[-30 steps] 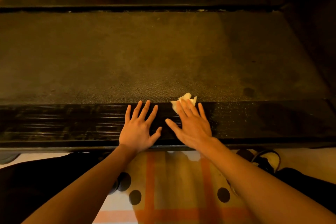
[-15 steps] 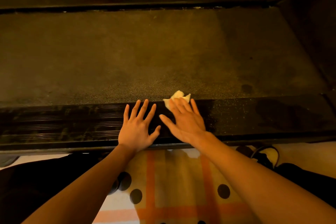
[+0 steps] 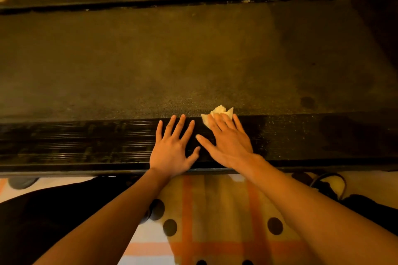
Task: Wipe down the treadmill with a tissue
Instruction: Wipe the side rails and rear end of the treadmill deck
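Four straight fingers (image 3: 217,123) of the right hand (image 3: 228,144) make up the working grip. They lie flat and close together on the small crumpled white paper tissue (image 3: 219,112), pressing it down rather than pinching it, with the thumb splayed aside. That tissue sits at the far edge of the black ribbed side rail (image 3: 86,142) of the treadmill, where the rail meets the dark grainy running belt (image 3: 193,60), and its crumpled tips poke out past the fingertips.

Pinned by pressure alone, the wad could slip from under the fingers on a quick stroke. It could also snag on the rail's ridges and tear, leaving shreds. Being small, it may merely push the pale grit lying on the rail into the grooves.

The right wrist angles in over the rail's near edge, palm low. The left hand (image 3: 172,148) rests flat on the same rail just beside the right hand, fingers fanned and holding nothing, seemingly as a brace. Below the rail's near edge lies a dotted, orange-striped mat (image 3: 215,211).
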`<state>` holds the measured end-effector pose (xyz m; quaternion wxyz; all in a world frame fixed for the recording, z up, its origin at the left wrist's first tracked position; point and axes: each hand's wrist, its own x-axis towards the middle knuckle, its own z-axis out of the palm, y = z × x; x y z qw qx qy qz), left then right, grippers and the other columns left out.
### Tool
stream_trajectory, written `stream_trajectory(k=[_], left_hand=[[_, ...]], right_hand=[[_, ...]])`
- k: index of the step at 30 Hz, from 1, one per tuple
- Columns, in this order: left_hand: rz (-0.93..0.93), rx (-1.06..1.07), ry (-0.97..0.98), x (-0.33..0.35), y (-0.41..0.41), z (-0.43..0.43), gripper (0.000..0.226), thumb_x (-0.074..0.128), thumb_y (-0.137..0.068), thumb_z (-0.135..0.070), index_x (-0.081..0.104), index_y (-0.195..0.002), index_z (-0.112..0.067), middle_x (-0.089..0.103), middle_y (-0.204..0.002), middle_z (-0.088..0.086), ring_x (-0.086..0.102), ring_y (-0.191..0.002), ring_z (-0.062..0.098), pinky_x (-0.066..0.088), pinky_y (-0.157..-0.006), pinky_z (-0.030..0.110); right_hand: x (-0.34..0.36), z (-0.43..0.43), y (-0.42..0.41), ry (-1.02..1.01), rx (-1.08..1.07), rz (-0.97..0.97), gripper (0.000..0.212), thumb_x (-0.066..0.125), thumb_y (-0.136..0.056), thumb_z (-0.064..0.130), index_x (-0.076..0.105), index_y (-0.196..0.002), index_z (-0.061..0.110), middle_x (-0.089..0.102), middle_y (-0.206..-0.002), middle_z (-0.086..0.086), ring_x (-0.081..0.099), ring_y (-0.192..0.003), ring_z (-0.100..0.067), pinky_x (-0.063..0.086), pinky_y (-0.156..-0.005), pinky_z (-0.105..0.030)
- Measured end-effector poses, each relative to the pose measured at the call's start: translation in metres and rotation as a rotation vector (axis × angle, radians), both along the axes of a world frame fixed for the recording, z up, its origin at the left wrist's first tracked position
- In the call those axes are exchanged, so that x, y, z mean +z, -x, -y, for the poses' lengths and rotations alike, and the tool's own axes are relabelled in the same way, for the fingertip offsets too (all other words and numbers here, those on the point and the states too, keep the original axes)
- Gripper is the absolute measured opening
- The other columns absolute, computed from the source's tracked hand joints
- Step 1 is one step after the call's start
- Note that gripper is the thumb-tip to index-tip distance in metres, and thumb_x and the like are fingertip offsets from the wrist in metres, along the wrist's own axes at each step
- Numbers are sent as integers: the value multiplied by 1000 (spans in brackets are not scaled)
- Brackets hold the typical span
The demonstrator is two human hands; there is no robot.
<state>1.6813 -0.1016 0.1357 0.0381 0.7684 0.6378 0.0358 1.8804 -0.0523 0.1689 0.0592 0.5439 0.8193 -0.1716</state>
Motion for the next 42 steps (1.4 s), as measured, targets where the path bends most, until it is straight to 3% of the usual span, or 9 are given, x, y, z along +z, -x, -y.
stream_trajectory(k=[7,12,16,20,24,30,34,38,42], left_hand=[[-8,0,-10,-3,0,-1,79,29,-99,-68,29,-163,-22,26,-169,12,18,-157,37,13,-125,64],[4,-6,8,-3,1,1,82,31,-98,-72,28,-163,-23,26,-169,12,16,-158,37,13,-125,64],[-2,-1,3,-1,1,0,79,33,-98,-68,28,-164,-23,26,-169,11,17,-158,36,13,-125,64],[-12,-2,8,0,0,1,78,29,-99,-68,28,-164,-24,24,-170,10,16,-158,35,14,-124,64],[-10,8,8,-1,-1,1,78,29,-100,-67,28,-164,-24,25,-170,11,16,-158,35,15,-124,64],[8,7,22,-1,0,1,81,18,-99,-74,27,-164,-25,24,-170,10,14,-158,35,13,-125,63],[1,12,19,0,-1,1,79,27,-99,-71,27,-164,-25,24,-170,10,16,-158,34,14,-125,63],[3,11,5,0,-1,1,77,30,-99,-68,30,-163,-24,27,-169,10,19,-157,35,15,-125,63],[-2,8,2,-1,-1,1,77,30,-99,-68,30,-163,-24,27,-169,11,18,-157,35,15,-125,63]], right_hand=[[4,0,-85,-19,-247,86,115,-21,-78,87,5,-167,20,5,-174,-5,-5,-160,-23,-5,-129,-48],[0,9,25,37,-68,-40,105,-7,-86,83,5,-167,17,0,-174,-5,-13,-160,-21,-9,-129,-46],[-1,8,-15,-22,11,7,107,-16,-83,84,5,-167,22,-5,-174,2,-17,-158,-14,-9,-129,-46],[-2,3,-112,-60,-163,118,115,-26,-76,87,0,-167,23,-7,-174,1,-15,-158,-14,-10,-129,-45],[2,0,-101,2,-334,77,118,-25,-73,89,-4,-166,19,-12,-173,-6,-18,-158,-21,-10,-129,-46],[-3,30,10,31,-109,-78,111,-18,-79,87,-5,-166,20,-20,-171,-4,-30,-154,-20,-12,-128,-46],[-3,32,-31,-31,-29,-48,101,-12,-86,84,2,-167,26,-12,-173,5,-23,-156,-13,-10,-128,-48],[-2,13,-104,-59,-231,83,106,-23,-80,84,-4,-166,25,-14,-173,1,-21,-157,-15,-13,-127,-47],[-1,8,-79,15,-393,32,109,-19,-79,87,-8,-165,20,-16,-172,-5,-25,-156,-23,-13,-127,-48]])
